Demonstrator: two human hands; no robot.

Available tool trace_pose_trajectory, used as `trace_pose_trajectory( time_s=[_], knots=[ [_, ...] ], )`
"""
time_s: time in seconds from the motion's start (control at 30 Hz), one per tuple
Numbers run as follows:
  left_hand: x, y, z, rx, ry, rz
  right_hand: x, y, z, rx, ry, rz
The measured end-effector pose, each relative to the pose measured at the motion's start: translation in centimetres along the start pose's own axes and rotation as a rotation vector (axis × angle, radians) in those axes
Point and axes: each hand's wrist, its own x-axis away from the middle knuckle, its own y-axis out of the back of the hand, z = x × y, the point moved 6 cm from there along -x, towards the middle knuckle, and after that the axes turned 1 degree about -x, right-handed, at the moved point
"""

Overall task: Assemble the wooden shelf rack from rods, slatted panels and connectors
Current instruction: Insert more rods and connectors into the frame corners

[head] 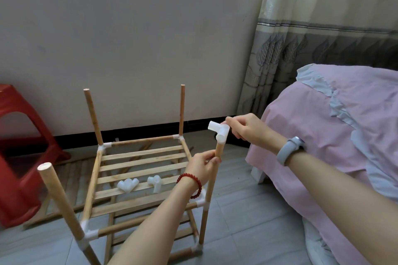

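Observation:
The partly built wooden rack (142,163) stands on the floor, with a slatted panel (137,170) at mid height and upright rods at its corners. My left hand (203,165) grips the near right upright rod (219,150) just below its top. A white plastic connector (220,132) sits on that rod's tip, and my right hand (243,126) pinches it from the right. Two loose white connectors (127,185) (155,182) lie on the slats. Three other upright rods (59,198) (93,116) (182,109) have bare tops.
A red plastic stool (19,157) stands at the left. A bed with pink sheets (336,131) fills the right, with a curtain (312,28) behind it. Spare rods and slats (71,178) lie on the tiled floor under and left of the rack. A wall is close behind.

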Motion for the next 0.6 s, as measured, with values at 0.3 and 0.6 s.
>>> trace_pose_trajectory(
  time_s=[0.3, 0.6],
  knots=[
    [-0.6, 0.6, 0.2, 0.007, -0.047, 0.032, 1.2, -1.3, 1.5, 0.3, 0.436, 0.116],
    [-0.3, 0.5, 0.6, 0.02, -0.005, -0.038, 1.6, -1.6, 2.7, 0.408, 0.508, -0.233]
  ],
)
